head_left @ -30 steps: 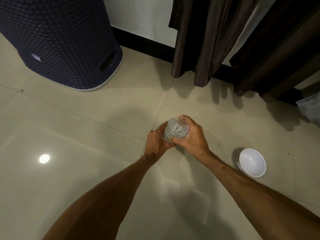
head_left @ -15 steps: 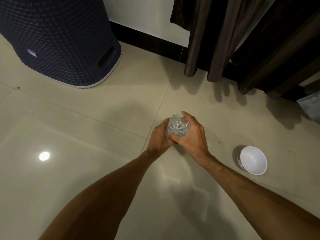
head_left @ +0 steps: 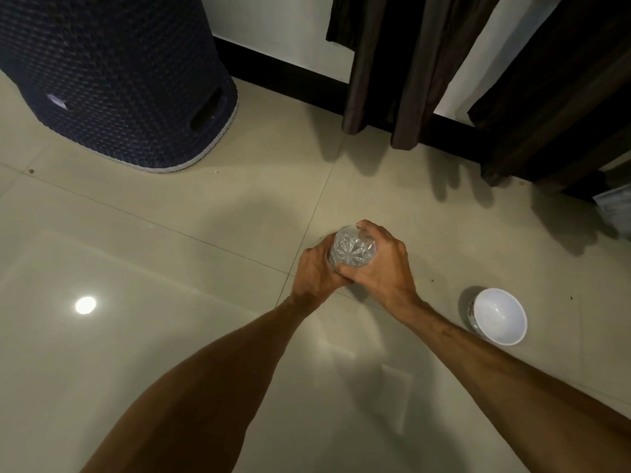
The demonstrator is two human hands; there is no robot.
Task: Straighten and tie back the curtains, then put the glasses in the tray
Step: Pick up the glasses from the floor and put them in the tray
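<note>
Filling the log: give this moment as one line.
left hand: grips glass; right hand: grips glass; tray: not in view; bowl: on floor

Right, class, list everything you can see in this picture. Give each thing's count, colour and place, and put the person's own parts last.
glass: 1, clear with a cut pattern, mid-frame, held between both grips
bowl: 1, white, upright on the floor, lower right
basket: 1, dark blue woven with a pale bottom edge, on the floor, top left
curtains: 2 panels, dark brown, hanging top centre and top right
floor: 1, glossy beige tiles, across the view
skirting: 1, black, at the foot of the white wall, top
left grip: 1, bare hand, curled round the glass's left side
right grip: 1, bare hand, curled round the glass's right side
</note>
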